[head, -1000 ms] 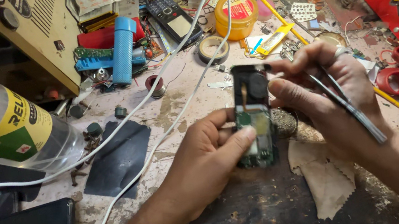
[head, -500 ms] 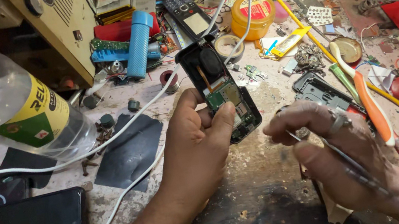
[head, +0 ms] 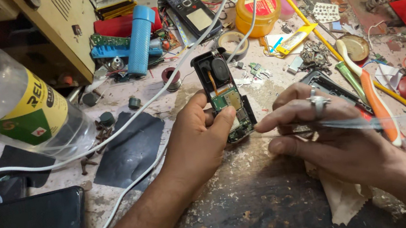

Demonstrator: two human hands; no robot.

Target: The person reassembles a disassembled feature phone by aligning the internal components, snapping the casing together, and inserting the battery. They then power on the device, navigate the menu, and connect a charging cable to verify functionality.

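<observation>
Gripping opened phone [head: 225, 95], left hand [head: 202, 141]; right hand [head: 326, 138] pinches tweezers [head: 319, 127].

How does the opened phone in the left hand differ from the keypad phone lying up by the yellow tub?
The opened phone is gripped upright in the left hand, while the keypad phone lies flat among the clutter, untouched. The opened phone has its cover off, showing a green circuit board and a dark round part; the keypad phone is closed, its screen and keys showing. Both are small, dark bar-shaped handsets.
</observation>
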